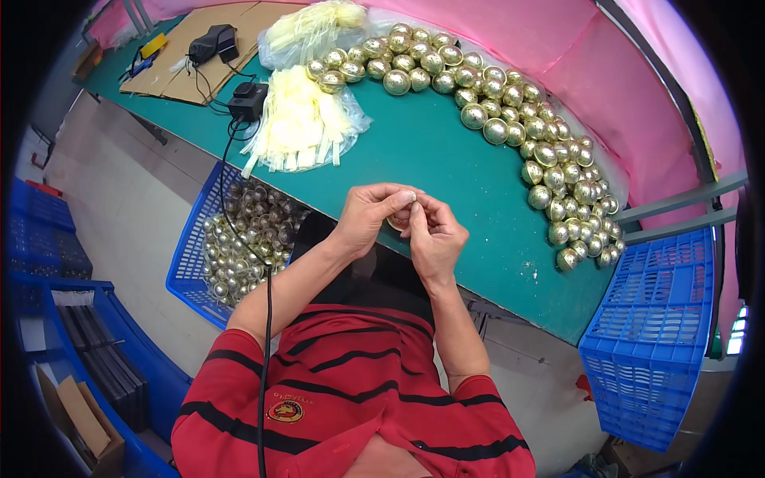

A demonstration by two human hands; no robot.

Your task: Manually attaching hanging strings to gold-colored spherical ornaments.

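Observation:
My left hand (pixel 368 213) and my right hand (pixel 438 239) meet over the near edge of the green table (pixel 430 151). Both are closed, thumbs and fingertips pinched together at one spot. Whatever they pinch is too small or too hidden to name. Below the fingers a sliver of something gold and rounded (pixel 396 224) shows, mostly covered by the hands. Beyond them, shiny gold balls (pixel 495 131) lie in a long curved heap along the table's back and right side. Pale yellow ribbon strips (pixel 299 119) are spread on a clear plastic bag to the left.
Below the table at left, a blue basket (pixel 180 267) holds many metallic balls. A blue crate (pixel 649 342) stands at the right end. A black adapter (pixel 248 101) with a cable (pixel 268 319) sits near flattened cardboard (pixel 179 72). Pink cloth (pixel 558 48) hangs behind the table.

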